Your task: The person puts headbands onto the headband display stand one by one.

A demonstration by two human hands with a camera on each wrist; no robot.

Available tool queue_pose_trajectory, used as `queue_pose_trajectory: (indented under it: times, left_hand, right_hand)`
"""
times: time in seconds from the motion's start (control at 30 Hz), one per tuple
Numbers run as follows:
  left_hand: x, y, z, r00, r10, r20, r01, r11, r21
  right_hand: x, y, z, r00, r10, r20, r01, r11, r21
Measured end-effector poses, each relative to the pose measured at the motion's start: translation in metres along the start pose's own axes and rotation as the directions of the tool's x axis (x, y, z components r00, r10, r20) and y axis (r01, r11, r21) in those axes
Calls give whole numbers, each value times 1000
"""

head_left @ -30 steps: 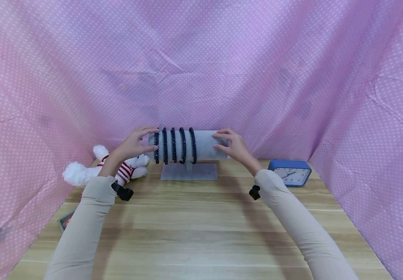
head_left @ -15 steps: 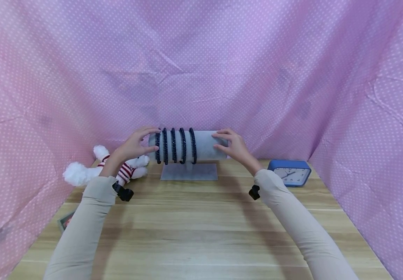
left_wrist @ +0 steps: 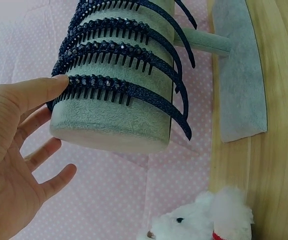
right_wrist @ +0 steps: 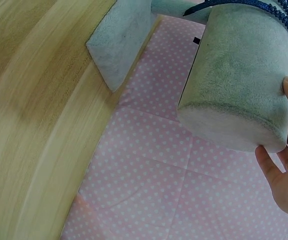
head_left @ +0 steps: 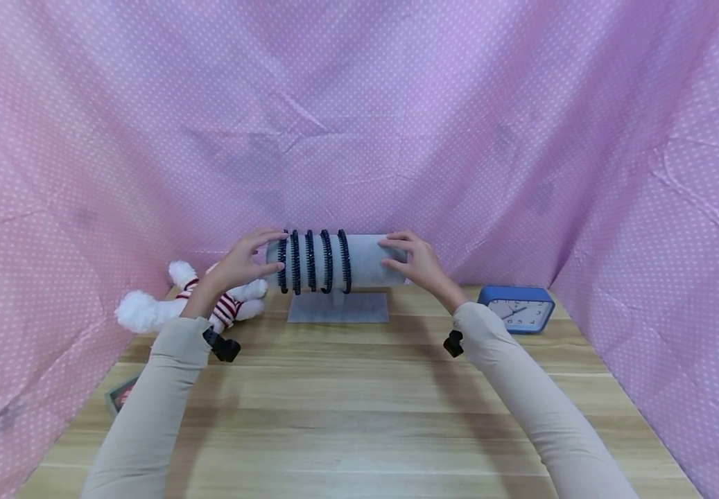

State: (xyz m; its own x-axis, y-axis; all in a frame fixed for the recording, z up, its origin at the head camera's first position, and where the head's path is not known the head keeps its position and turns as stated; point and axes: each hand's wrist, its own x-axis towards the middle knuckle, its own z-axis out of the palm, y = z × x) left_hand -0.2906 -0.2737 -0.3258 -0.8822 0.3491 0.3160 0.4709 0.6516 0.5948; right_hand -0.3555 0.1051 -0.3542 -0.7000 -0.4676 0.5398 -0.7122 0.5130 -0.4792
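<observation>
A grey plush headband display stand (head_left: 371, 260) holds a horizontal roll above its flat base. Several black toothed headbands, some with glittering beads, circle the roll's left and middle part. My left hand (head_left: 238, 265) pinches the leftmost headband (left_wrist: 104, 86), thumb on the front and fingers reaching round behind; in the left wrist view its other fingers spread beside the roll's end. At the opposite end, my right hand (head_left: 420, 260) grips the bare part of the roll, thumb in front and fingers over the top. The right wrist view shows its fingertips (right_wrist: 266, 162) touching the end edge.
A white plush toy (head_left: 228, 308) in a red-striped top lies left of the stand, partly behind the left arm. The blue clock (head_left: 517, 308) stands at right. A framed item (head_left: 120, 394) is partly hidden by the left sleeve. Pink dotted cloth (head_left: 359, 138) surrounds the wooden table (head_left: 334, 409).
The leftmost headband has slid slightly right along the roll, with my left hand moving along with it. My right hand stays in place on the roll's end.
</observation>
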Motion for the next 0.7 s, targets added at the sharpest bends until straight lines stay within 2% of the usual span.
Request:
queue_pose_trajectory:
  times: [0.17,0.4,0.7]
  left_hand:
    - [1,-2,2,1000,4,-11,-4,1000,4]
    - [-1,0,4,1000,6,-30,-6,1000,-5]
    - [-6,-8,10,997,-1,-75,1,1000,-2]
  right_hand:
    - [1,1,0,1000,-6,2,6,1000,15]
    - [2,1,-3,997,59,49,-61,997,46]
    - [0,3,-2,999,19,45,-21,999,42]
